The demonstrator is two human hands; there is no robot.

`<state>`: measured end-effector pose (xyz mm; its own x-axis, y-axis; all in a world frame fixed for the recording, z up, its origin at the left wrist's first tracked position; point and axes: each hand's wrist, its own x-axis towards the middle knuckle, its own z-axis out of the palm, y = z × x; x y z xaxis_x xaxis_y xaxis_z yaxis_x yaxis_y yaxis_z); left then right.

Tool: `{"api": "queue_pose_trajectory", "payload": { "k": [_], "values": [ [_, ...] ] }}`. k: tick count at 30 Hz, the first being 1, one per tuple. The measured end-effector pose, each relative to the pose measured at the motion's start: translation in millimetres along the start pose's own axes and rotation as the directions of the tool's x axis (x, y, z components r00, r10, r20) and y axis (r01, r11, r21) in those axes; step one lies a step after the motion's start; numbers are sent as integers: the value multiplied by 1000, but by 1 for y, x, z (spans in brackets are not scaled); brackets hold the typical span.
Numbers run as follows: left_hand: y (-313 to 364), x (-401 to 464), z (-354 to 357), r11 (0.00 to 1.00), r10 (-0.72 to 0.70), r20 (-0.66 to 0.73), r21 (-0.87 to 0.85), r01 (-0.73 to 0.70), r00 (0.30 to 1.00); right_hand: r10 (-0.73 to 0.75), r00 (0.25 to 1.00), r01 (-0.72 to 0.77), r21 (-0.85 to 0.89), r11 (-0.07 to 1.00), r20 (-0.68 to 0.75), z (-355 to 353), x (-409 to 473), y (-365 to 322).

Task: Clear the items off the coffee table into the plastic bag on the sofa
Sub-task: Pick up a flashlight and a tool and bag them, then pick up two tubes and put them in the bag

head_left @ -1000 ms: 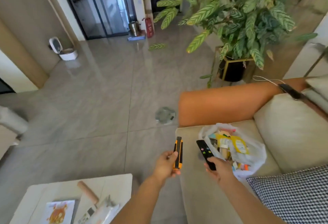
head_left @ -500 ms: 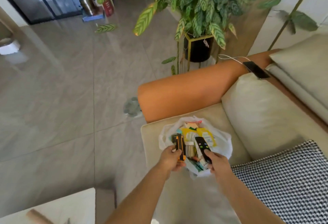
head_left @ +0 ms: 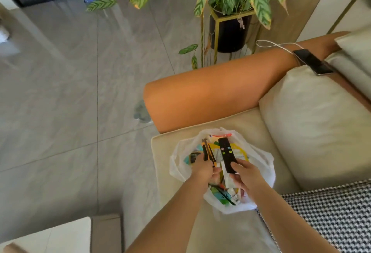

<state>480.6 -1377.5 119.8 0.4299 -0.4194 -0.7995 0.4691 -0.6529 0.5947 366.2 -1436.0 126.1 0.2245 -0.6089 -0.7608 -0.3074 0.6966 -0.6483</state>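
A white plastic bag [head_left: 265,159] lies open on the cream sofa seat [head_left: 249,124], filled with several colourful packets. My left hand [head_left: 202,167] grips an orange and black utility knife [head_left: 207,151] over the bag's mouth. My right hand [head_left: 248,176] holds a black remote control [head_left: 225,152] with coloured buttons, also above the bag's contents. Both items point away from me, side by side. A corner of the white coffee table [head_left: 60,234] shows at the bottom left.
The sofa's orange armrest [head_left: 210,96] runs behind the bag, with a phone [head_left: 313,62] and cable on it. A potted plant [head_left: 228,30] stands on a gold stand beyond. A houndstooth cushion [head_left: 331,216] lies to the right. Grey tiled floor [head_left: 70,92] spreads to the left.
Both hands have moved forward from in front of the sofa to over the open bag, carrying the knife and the remote. The view has tilted down and closer to the sofa.
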Motion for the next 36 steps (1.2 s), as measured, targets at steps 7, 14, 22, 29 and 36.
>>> {"api": "queue_pose_trajectory", "payload": {
  "k": [7,14,22,29,36],
  "values": [
    [-18,10,-4,1000,-2,9,12,2,1000,32,999,-37,-160,986,-34,12,22,20],
    [-37,-32,-38,997,-7,80,77,0,997,-144,990,125,-591,797,15,33,-5,30],
    [-93,-74,-117,977,57,-62,207,-43,996,-282,903,423,-789,445,325,91,-73,65],
    [-168,-107,-207,955,-13,-218,287,76,976,-111,829,559,-821,114,549,173,-110,132],
    [-264,-163,-301,946,-90,-360,261,193,929,10,685,717,-672,-188,728,255,-172,205]
  ]
}}
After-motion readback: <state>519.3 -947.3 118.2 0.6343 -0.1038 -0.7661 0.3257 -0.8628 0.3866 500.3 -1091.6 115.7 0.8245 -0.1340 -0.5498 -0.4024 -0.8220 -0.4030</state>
